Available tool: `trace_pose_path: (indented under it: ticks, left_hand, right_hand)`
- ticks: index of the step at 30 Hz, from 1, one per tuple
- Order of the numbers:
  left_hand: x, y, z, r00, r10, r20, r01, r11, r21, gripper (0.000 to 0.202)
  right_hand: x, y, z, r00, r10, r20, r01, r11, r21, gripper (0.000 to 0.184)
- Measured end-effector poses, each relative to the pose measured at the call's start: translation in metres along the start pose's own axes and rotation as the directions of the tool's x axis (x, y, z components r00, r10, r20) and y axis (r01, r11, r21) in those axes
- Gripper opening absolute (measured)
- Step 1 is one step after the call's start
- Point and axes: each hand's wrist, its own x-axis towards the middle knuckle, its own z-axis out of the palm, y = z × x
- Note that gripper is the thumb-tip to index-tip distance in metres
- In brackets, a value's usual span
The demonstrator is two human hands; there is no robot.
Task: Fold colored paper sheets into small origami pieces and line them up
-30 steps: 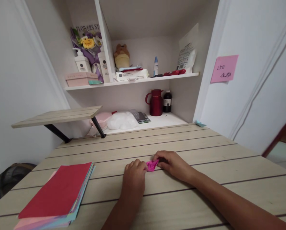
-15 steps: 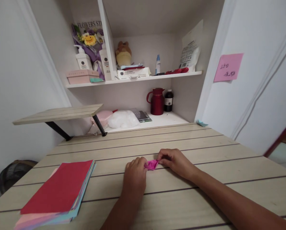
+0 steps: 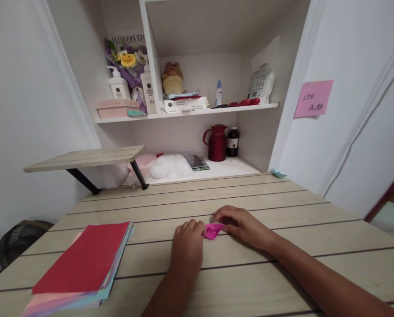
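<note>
In the head view, both hands meet near the middle of a pale, planked table (image 3: 236,281). Between them lies a small pink folded paper (image 3: 213,230), flat on the wood or very nearly so. The left hand (image 3: 186,240) is curled into a loose fist, knuckles up, with its fingertips closed on the paper's left end. The right hand (image 3: 241,222) comes in from the right with its fingers bent down over the paper's right end. It seems to pinch that end between thumb and forefinger, though the thumb is hidden under the hand.

Well to the left, near the table's front edge, sits a stack of coloured paper (image 3: 84,264) with a red sheet on top and pink and blue edges showing beneath. Behind the table, a small raised board (image 3: 84,157) stands on black legs. In the white alcove beyond it, a red jug (image 3: 216,143) stands just beside a dark bottle (image 3: 232,141). A pink sticky note (image 3: 313,98) is stuck to the wall on the right
</note>
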Motion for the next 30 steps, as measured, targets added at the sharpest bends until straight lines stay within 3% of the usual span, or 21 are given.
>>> trace_pose_path:
  ticks: [5,13,17,21,23,26,30]
  left_hand:
    - [-0.001,-0.003,0.003,1.000,0.004,-0.020,-0.004,1.000,-0.025,0.021]
    - [0.000,-0.005,0.003,0.997,-0.049,-0.056,0.039,0.985,-0.171,0.021]
    - [0.003,-0.010,0.007,0.970,-0.193,-0.149,0.120,0.909,-0.399,0.052]
    - [0.007,-0.019,0.011,0.881,-0.429,-0.198,0.211,0.733,-0.647,0.059]
    - [0.009,-0.023,0.011,0.859,-0.480,-0.176,0.221,0.660,-0.718,0.055]
    - [0.010,-0.027,0.011,0.883,-0.448,-0.138,0.216,0.651,-0.728,0.048]
    - [0.009,-0.024,0.007,0.939,-0.333,-0.081,0.207,0.739,-0.642,0.030]
  right_hand:
    - [0.000,0.001,-0.001,1.000,-0.012,-0.019,0.013,0.998,0.056,0.010]
    - [0.000,0.009,0.002,0.994,0.102,-0.050,-0.097,0.991,0.092,0.012]
    - [0.000,0.009,0.005,0.977,0.133,-0.167,-0.136,0.991,-0.006,0.013]
    - [0.007,0.018,0.006,0.926,0.185,-0.330,-0.233,0.966,-0.110,0.018]
    - [0.014,0.027,0.001,0.899,0.215,-0.383,-0.291,0.944,-0.153,0.019]
    - [0.024,0.047,-0.021,0.853,0.260,-0.452,-0.395,0.888,-0.235,0.017]
    - [0.023,0.077,-0.062,0.741,0.318,-0.592,-0.571,0.761,-0.306,0.019]
